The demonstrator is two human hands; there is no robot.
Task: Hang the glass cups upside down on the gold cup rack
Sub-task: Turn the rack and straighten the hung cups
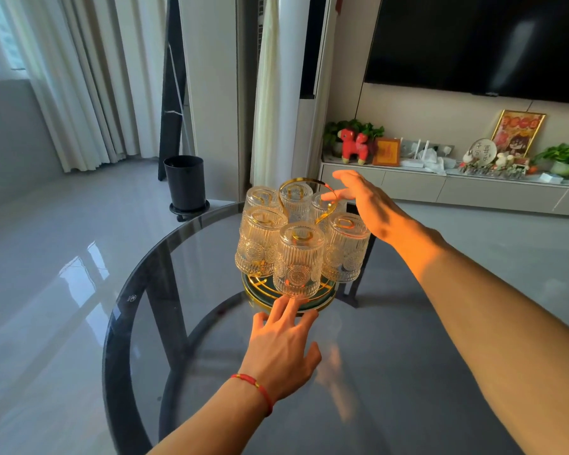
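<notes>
The gold cup rack [309, 183] stands on a round glass table, with a looped handle on top and a round green-and-gold base [322, 298]. Several ribbed glass cups hang upside down on its pegs, the nearest cup [298, 261] facing me. My left hand [281, 349] lies flat on the table, fingers spread, fingertips touching the base's front rim. My right hand [362, 200] hovers open at the rack's upper right, one fingertip close to the handle loop and the back right cup [322, 205]. Neither hand holds anything.
The round glass table [138, 290] has a dark rim and dark legs showing through it. A black bin [185, 182] stands on the floor behind it. A low TV cabinet [440, 188] with ornaments runs along the right wall. Curtains hang at the left.
</notes>
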